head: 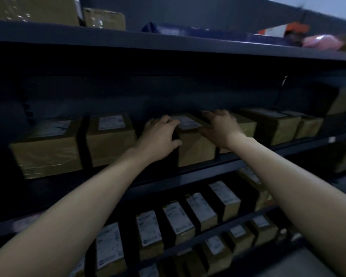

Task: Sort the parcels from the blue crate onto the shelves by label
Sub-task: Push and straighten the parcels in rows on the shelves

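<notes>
Head view. Dark metal shelving against a dark wall; dim light, edges blurred.

Middle shelf, centre: brown labelled parcel, standing on the shelf board. Left hand curled over its 9 o'clock edge, thumb on the front face. Right hand clasping its 3 o'clock side, fingers over the top.

At 9 o'clock: two larger cardboard boxes, near but apart. At 3 o'clock: further boxes, the nearest partly hidden by the right hand.

At 6 o'clock: row of small labelled cartons, forearms crossing in front.

At 12 to 2 o'clock, top shelf: cardboard cases, pink bag.
</notes>
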The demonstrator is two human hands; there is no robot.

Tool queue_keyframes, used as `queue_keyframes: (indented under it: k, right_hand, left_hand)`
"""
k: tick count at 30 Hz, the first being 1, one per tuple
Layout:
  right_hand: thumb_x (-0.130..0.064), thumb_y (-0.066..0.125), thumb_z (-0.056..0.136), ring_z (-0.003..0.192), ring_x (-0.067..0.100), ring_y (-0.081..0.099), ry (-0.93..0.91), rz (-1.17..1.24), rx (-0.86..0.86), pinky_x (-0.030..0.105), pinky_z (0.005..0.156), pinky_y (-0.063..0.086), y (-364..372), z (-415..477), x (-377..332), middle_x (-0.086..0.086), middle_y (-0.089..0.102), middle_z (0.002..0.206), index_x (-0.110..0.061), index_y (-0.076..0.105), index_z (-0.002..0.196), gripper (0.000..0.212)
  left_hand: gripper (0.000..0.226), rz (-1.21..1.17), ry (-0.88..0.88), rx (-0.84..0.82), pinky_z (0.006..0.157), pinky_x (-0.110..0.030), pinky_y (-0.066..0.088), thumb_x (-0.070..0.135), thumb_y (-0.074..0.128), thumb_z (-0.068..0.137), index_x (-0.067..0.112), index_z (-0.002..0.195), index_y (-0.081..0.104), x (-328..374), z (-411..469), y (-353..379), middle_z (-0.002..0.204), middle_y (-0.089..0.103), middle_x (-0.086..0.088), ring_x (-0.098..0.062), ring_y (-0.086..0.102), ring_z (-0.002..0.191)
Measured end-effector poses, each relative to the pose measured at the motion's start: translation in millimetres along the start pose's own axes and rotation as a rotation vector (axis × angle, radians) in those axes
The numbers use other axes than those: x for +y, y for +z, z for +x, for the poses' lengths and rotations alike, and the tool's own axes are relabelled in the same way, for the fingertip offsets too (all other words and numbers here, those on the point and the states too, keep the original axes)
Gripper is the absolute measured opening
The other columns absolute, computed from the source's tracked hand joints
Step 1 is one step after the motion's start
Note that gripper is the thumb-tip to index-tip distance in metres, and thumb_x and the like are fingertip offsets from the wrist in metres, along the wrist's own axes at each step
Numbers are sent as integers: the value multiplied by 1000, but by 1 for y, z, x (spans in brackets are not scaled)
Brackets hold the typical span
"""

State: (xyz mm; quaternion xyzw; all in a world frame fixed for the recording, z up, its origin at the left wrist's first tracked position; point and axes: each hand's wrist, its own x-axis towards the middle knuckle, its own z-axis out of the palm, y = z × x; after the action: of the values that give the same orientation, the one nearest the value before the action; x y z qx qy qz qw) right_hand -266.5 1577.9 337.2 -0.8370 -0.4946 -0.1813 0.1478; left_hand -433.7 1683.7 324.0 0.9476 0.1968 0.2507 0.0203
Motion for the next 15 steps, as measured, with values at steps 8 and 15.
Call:
queue_keyframes:
  k: [8, 15]
  right_hand:
    - [-41, 69, 82, 147, 30, 3, -18, -37, -250, 56, 117, 11, 30, 23, 106, 2, 11, 161, -29, 14, 153, 91]
    - [-39, 69, 82, 145, 30, 13, -216, -68, -283, 54, 115, 10, 61, 74, 150, -2, 14, 160, -34, 11, 152, 91]
  left_hand:
    - [80, 212, -32, -170, 111, -40, 20, 43, 65, 81, 22, 147, 26, 43, 59, 58, 146, 34, -7, -27, 31, 134]
    - [79, 294, -245, -220, 107, -40, 27, 28, 68, 80, 26, 146, 26, 37, 97, 79, 149, 33, -5, -28, 34, 133]
